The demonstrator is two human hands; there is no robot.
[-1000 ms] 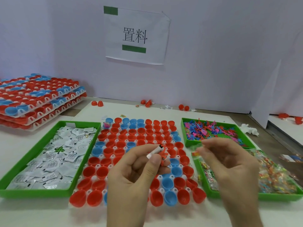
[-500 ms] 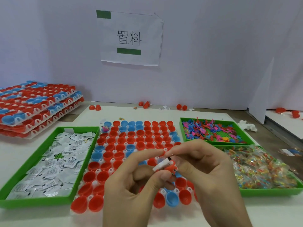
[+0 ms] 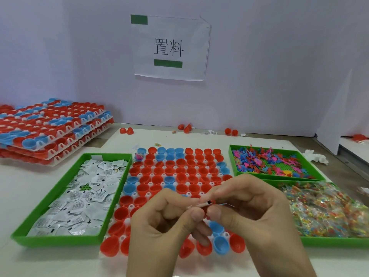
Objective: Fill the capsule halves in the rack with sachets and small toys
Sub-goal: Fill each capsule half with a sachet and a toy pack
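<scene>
A second ago the right hand [image 3: 259, 216] hung apart at three o'clock of the left hand [image 3: 169, 226]. It has since closed in, and both now meet over the near rows of the rack [image 3: 179, 172]. The left hand's thumb and forefinger pinch a white sachet [image 3: 196, 205]. The right hand's curled fingers pinch the same bundle at the end where a small red toy [image 3: 213, 201] peeps out. The sachet tray [image 3: 60, 240] lies at nine o'clock of the rack, the toy tray [image 3: 279, 177] at two o'clock, both on the desk [image 3: 30, 180]. I judge that sachet and toy are being paired before they go into a capsule half; nearly every cup in sight looks unfilled, so the job is barely begun.
</scene>
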